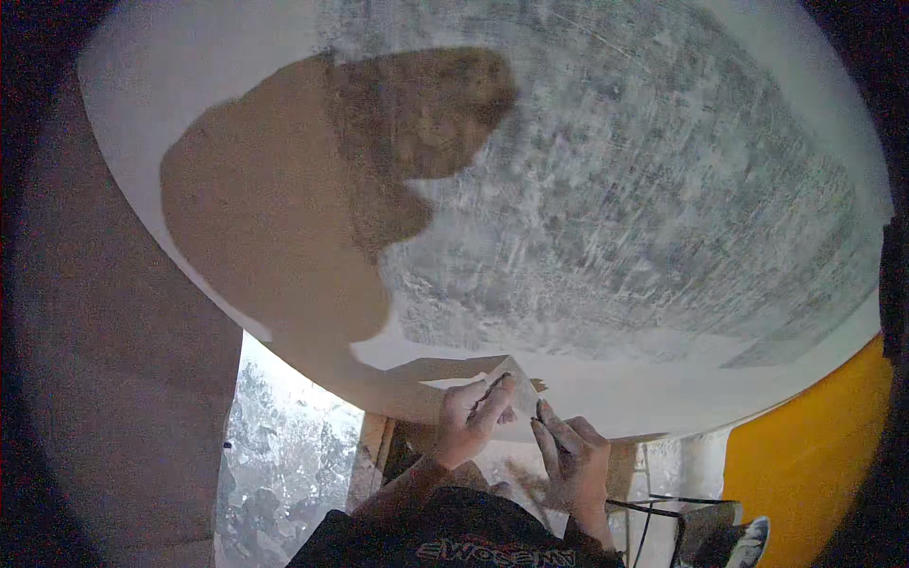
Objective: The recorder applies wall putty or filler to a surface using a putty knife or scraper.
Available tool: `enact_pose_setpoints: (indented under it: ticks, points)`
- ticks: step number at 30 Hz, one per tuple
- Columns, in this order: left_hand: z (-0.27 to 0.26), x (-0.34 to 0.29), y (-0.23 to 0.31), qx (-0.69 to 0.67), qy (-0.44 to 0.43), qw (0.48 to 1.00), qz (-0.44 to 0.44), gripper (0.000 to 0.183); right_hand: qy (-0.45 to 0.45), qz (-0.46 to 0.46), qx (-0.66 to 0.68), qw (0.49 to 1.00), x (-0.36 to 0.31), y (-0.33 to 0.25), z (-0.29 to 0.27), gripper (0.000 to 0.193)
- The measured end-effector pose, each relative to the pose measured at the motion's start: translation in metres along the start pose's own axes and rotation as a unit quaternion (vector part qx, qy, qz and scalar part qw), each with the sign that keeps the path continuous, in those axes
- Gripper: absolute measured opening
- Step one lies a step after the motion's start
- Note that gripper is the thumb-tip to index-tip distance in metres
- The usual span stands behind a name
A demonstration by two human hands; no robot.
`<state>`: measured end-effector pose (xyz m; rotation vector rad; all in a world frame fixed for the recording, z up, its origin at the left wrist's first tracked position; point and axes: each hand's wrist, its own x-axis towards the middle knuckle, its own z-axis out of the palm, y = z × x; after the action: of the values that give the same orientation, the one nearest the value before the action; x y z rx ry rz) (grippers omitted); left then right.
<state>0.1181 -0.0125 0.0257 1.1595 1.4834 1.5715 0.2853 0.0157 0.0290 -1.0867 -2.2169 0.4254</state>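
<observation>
My left hand (469,421) is closed on a pale flat sheet (517,383), the thumb lying along it and the fingers behind. One corner of the sheet points up toward the large whitish surface in front of me. My right hand (575,459) has its fingertips at the sheet's lower right edge and seems to pinch it there. Whether the sheet is paper or a stiff blade is too blurred to tell. The whitish surface (606,379) bears a broad, streaky grey patch (644,189).
A dark shadow (275,208) falls across the surface's left side. Brown-grey wall (123,379) lies to the left, beside a bright mottled panel (284,454). At the lower right are a thin black metal frame (653,500), a shoe (753,541) and a yellow-orange area (805,445).
</observation>
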Motion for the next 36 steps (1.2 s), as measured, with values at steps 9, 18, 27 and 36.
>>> enact_pose_setpoints:
  ticks: [9,18,27,36]
  points:
    - [0.02,0.006,-0.011,-0.091,-0.03,0.994,-0.054,0.035,0.011,0.033,-0.013,0.999,-0.003,0.011,-0.012,0.034]
    - [0.032,0.008,-0.016,-0.089,-0.033,0.995,-0.027,0.035,0.03,0.024,0.023,0.999,0.007,0.01,-0.03,0.03]
    - [0.024,0.001,-0.008,-0.098,0.001,0.994,-0.04,0.034,-0.036,-0.031,0.019,0.999,0.02,0.015,-0.037,0.027]
    - [-0.003,-0.003,-0.012,-0.099,0.063,0.991,-0.068,0.037,-0.117,-0.085,-0.031,0.989,0.037,0.005,-0.025,0.036]
